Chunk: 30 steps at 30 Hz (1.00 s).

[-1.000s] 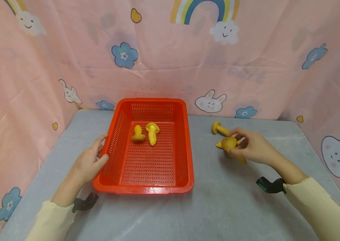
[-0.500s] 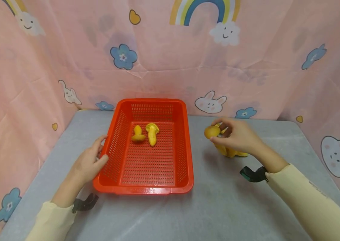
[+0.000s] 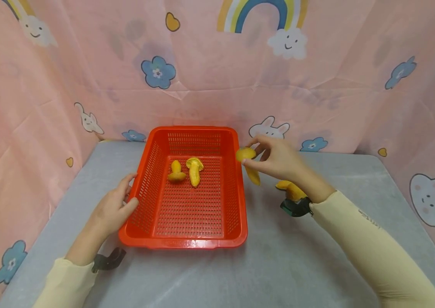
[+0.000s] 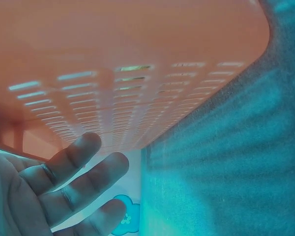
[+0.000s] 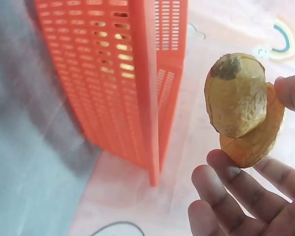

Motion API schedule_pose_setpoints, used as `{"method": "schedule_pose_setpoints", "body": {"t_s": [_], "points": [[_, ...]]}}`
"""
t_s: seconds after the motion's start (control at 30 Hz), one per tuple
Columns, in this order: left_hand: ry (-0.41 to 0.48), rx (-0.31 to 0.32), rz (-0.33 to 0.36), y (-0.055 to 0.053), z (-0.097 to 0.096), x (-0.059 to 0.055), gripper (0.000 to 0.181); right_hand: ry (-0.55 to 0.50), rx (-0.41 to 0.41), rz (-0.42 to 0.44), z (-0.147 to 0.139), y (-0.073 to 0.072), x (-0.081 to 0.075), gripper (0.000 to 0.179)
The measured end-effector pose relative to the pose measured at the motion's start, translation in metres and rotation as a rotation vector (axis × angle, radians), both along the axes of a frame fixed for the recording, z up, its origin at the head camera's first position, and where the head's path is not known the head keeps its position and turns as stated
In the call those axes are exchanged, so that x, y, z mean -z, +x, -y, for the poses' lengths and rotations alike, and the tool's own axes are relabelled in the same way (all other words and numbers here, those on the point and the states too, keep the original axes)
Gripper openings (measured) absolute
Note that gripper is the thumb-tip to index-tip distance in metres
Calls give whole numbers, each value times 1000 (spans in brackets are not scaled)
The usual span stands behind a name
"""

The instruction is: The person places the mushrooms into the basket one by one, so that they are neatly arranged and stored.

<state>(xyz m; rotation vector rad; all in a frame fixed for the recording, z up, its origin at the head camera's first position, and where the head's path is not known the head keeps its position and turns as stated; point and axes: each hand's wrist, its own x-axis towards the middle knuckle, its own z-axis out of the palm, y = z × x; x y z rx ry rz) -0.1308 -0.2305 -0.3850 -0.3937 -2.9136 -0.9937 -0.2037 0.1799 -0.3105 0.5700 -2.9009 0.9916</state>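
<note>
Mushrooms (image 3: 195,172): two in one basket (image 3: 186,243), one between right-hand fingers (image 5: 246,188).

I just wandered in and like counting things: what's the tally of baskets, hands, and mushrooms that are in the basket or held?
Red basket: 1
Left hand plus right hand: 2
Mushrooms inside: 2
Held mushroom: 1
Total: 6

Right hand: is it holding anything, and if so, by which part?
Yes: the right hand grips a yellow mushroom by the edge of its cap, leaving the stem free.
</note>
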Motion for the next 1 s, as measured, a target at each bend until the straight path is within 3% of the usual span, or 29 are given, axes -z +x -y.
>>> {"method": "schedule_pose_setpoints", "body": {"t_s": [0.27, 0.57, 1.0], "points": [[3, -7, -10, 0, 0, 4, 61, 23, -25, -26, 31, -21, 5, 46], [-8, 2, -38, -2, 1, 7, 60, 62, 22, -11, 62, -48, 24, 47], [13, 3, -33, -2, 0, 12, 60, 174, -147, -131, 78, -63, 53, 44]]}}
